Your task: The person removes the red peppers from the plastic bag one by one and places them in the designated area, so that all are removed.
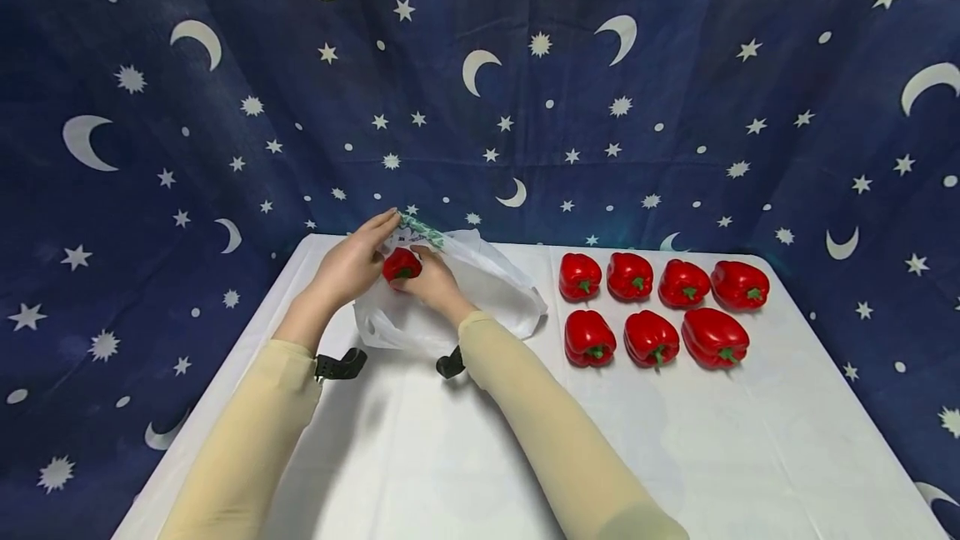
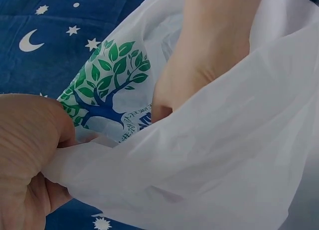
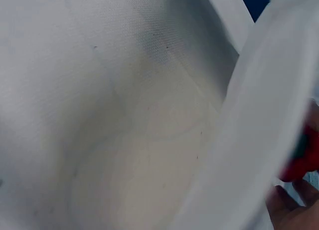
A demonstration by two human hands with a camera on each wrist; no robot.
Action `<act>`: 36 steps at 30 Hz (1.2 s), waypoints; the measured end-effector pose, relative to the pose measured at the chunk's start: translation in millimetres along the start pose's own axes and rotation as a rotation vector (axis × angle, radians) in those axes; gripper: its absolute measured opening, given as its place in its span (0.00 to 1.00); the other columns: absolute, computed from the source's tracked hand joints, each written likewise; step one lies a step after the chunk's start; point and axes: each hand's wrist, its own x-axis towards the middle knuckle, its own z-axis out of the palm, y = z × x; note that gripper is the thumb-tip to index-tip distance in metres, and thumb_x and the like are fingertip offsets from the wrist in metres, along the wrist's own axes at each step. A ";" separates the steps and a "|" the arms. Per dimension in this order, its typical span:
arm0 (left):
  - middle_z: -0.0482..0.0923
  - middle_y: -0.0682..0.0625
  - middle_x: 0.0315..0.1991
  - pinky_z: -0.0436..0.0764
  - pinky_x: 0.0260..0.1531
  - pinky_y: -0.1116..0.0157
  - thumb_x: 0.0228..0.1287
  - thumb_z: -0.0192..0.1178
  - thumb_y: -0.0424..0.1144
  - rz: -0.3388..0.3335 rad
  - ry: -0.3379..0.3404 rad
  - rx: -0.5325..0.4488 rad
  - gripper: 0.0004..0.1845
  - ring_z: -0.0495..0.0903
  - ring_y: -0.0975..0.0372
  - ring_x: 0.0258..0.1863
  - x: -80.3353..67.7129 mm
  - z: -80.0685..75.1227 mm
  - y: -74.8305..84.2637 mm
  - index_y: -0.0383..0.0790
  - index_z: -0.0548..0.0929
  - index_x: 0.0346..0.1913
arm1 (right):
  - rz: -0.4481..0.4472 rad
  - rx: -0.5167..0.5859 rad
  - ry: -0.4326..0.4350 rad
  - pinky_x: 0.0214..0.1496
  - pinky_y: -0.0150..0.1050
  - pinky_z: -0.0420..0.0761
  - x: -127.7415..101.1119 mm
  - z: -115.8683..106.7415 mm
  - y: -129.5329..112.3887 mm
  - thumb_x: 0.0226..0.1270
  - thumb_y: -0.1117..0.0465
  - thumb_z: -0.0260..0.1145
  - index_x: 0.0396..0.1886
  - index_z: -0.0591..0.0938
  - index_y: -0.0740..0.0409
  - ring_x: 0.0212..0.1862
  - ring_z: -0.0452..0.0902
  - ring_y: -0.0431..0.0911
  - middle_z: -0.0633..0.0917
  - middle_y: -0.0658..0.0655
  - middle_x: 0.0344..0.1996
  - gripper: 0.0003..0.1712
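A white plastic bag (image 1: 495,277) with a green-and-blue tree print (image 2: 107,88) lies at the table's left back, its mouth held up. My left hand (image 1: 348,267) grips the bag's rim between thumb and fingers, as the left wrist view shows. Inside the mouth my right hand (image 1: 437,282) holds a red bell pepper (image 1: 402,267), its green stem facing me. In the left wrist view the right hand's fingers are hidden behind the near side of the bag. At the right edge of the right wrist view, the pepper (image 3: 306,155) shows between the fingers.
Several red bell peppers (image 1: 588,338) lie in two rows on the right half of the white-covered table (image 1: 675,457). A dark blue curtain (image 1: 420,90) with moons and stars hangs behind and along the sides.
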 end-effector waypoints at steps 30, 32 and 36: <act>0.55 0.43 0.80 0.75 0.34 0.54 0.70 0.42 0.24 -0.009 -0.044 0.066 0.32 0.73 0.43 0.66 0.3 -1.4 -6.0 0.43 0.74 0.74 | 0.009 -0.054 0.004 0.63 0.39 0.75 5.2 5.3 -0.2 0.63 0.48 0.74 0.73 0.72 0.54 0.61 0.76 0.47 0.78 0.53 0.64 0.41; 0.57 0.41 0.79 0.76 0.33 0.54 0.71 0.42 0.25 -0.013 -0.065 0.082 0.32 0.77 0.42 0.62 1.2 -1.8 -6.1 0.45 0.73 0.75 | 0.006 -0.039 -0.001 0.63 0.39 0.75 3.3 3.1 0.1 0.63 0.48 0.74 0.72 0.72 0.55 0.61 0.76 0.47 0.78 0.53 0.63 0.40; 0.55 0.37 0.78 0.74 0.26 0.56 0.73 0.43 0.25 -0.029 -0.103 0.104 0.34 0.84 0.44 0.43 3.3 -2.7 -5.3 0.50 0.66 0.79 | -0.011 0.001 -0.005 0.62 0.40 0.76 -0.1 -1.0 0.5 0.63 0.51 0.75 0.70 0.73 0.58 0.59 0.78 0.47 0.80 0.54 0.61 0.39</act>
